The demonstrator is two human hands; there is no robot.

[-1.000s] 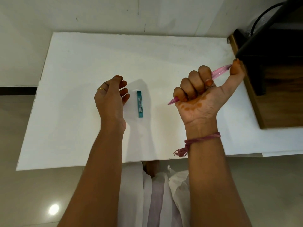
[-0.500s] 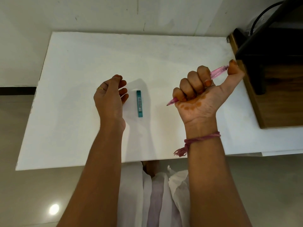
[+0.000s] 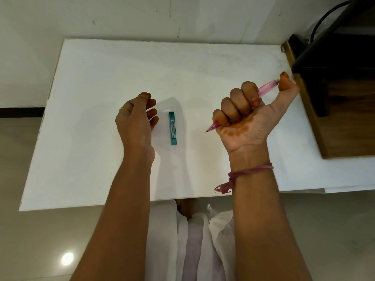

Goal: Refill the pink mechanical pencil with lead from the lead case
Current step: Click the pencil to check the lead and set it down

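The pink mechanical pencil (image 3: 265,89) is gripped in the fist of my right hand (image 3: 246,116), above the white table (image 3: 101,78). Its tip pokes out lower left and my thumb rests on its back end at the upper right. The teal lead case (image 3: 172,127) lies flat on the table between my hands, pointing away from me. My left hand (image 3: 137,120) hovers just left of the case with curled, slightly parted fingers, holding nothing and not touching the case.
A dark wooden box or cabinet (image 3: 341,110) stands on the table's right side, close to my right thumb, with a black cable (image 3: 324,15) behind it. The wall runs along the table's far edge. White clothing (image 3: 192,240) shows below the near edge.
My right thumb has shifted slightly on the pencil's back end. My left hand and the lead case have stayed in place.
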